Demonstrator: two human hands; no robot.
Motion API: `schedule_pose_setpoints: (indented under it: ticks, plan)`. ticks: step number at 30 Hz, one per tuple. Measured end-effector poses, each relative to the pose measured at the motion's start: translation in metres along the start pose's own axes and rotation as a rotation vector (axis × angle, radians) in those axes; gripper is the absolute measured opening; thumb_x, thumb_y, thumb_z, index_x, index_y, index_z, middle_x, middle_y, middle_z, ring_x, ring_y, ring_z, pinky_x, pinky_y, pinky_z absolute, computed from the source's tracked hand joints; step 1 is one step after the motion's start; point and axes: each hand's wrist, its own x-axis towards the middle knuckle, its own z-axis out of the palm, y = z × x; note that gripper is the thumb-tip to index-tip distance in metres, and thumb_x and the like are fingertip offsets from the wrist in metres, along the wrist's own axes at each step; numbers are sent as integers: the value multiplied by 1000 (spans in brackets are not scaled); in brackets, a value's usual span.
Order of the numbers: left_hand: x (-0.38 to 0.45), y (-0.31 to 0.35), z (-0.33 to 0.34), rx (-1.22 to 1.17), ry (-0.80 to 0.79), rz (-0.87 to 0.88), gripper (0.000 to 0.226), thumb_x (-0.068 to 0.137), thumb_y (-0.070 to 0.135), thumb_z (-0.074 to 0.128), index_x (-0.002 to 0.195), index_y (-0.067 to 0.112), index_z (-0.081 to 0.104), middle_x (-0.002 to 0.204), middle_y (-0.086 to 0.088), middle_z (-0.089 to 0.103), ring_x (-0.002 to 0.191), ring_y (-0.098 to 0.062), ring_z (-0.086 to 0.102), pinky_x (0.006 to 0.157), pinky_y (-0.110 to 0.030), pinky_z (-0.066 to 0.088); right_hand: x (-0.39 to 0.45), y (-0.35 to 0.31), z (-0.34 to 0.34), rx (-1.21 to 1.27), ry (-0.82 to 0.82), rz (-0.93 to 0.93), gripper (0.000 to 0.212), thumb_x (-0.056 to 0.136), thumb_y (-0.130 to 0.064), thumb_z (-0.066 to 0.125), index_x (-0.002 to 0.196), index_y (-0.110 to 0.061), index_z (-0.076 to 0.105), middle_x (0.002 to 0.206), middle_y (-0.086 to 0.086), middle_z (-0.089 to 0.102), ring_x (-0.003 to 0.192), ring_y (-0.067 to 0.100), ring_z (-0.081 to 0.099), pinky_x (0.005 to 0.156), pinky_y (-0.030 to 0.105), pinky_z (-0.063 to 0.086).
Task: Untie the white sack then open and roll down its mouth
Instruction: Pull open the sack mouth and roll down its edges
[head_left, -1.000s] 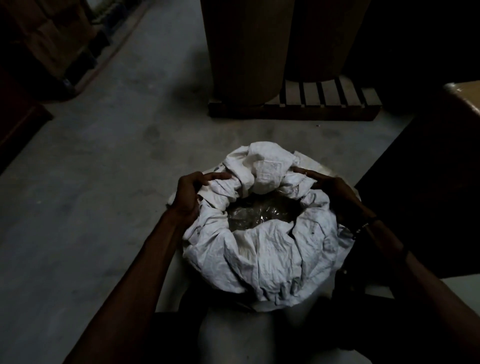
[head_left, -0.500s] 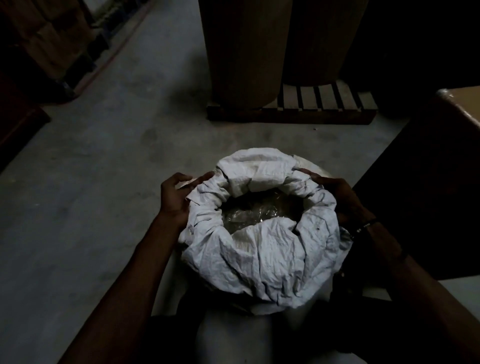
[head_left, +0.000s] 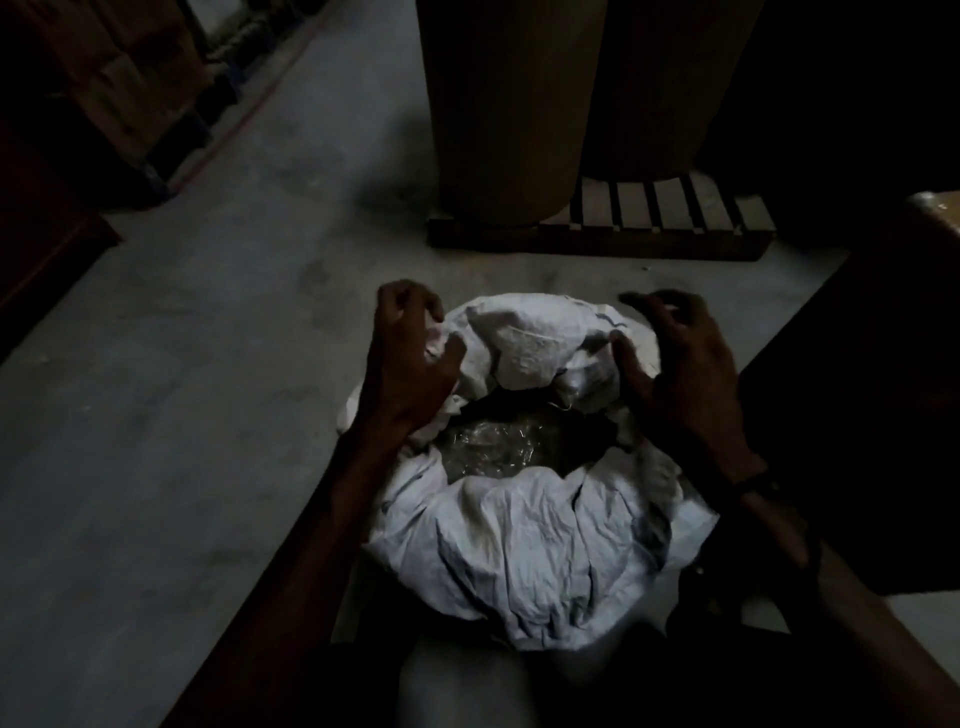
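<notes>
Crumpled white woven sack (head_left: 524, 561) stood on the grey concrete floor (head_left: 182, 415), mouth rolled down, glossy contents showing. Left hand (head_left: 410, 364) and right hand (head_left: 680, 374) hovered at its far rim, fingers loosely curled, grasping nothing.

Both hands, left (head_left: 408, 358) and right (head_left: 685, 374), hover loosely curled over the white sack (head_left: 524, 551), its mouth open.

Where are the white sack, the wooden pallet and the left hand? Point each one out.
white sack (head_left: 519, 551), head view, on the rolled-down near side of its mouth.
wooden pallet (head_left: 670, 208), head view, on its top slats.
left hand (head_left: 405, 358), head view, on the back of the hand.
</notes>
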Motion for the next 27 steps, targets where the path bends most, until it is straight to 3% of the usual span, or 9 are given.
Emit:
schedule_pose_setpoints:
  ticks: [3,5,9,11,16,19,23,25,27]
  plan:
    - [12,13,20,34,-166,64,26,90,36,56,104,14,54,118,-4,56,112,-21,57,98,-38,45,15,-14,34,94,-143,-112,54,100,-43,52,149,-21,51,141,14,58,118,33,63,100,46,52]
    - [16,13,34,27,-268,-47,29,97,40,49,101,11,50,102,-7,65,99,-30,63,89,-46,49,25,-18,66,19,-250,-126,64,101,-45,46,155,-10,43,132,22,65,113,40,66,94,51,53]
    - [25,1,51,-70,-291,-263,38,99,47,45,93,11,56,92,-10,70,93,-32,66,83,-44,51,29,-18,95,-57,-293,-86,61,107,-41,32,159,-11,33,83,13,70,74,32,67,65,42,49]
    - [31,-5,57,-107,-329,-291,36,93,50,43,79,19,55,84,-4,67,87,-26,64,81,-38,48,30,-15,94,21,-314,-27,50,109,-32,41,157,-20,31,67,4,61,60,25,62,53,40,47]
    - [44,-12,55,-683,-390,-537,30,101,24,53,72,19,52,65,4,53,65,-11,44,65,-30,37,45,13,72,580,-422,218,28,109,-18,50,136,-14,41,52,-12,59,47,-1,55,50,20,43]
    - [37,-2,48,-552,-490,-374,12,99,31,58,89,26,53,82,6,57,73,-8,50,65,-21,41,50,15,65,777,-490,384,19,107,-5,49,124,-12,46,52,-20,61,46,-7,54,46,11,41]
    - [15,8,35,-72,-546,-43,60,65,69,75,107,36,47,111,6,55,95,-8,56,78,-25,47,56,22,64,755,-466,414,15,105,-1,50,110,-16,48,53,-23,62,47,-4,53,42,11,43]
    - [4,11,34,43,-508,5,69,61,66,81,111,35,46,111,8,55,94,-11,57,74,-29,47,54,25,64,748,-466,398,8,105,-11,55,105,-19,54,65,-17,69,57,9,57,49,20,49]
    - [2,7,36,41,-445,-4,56,70,51,83,111,29,50,103,8,60,91,-14,60,72,-29,43,47,21,61,580,-374,272,3,105,-21,57,105,-19,59,69,-7,66,60,10,58,58,27,47]
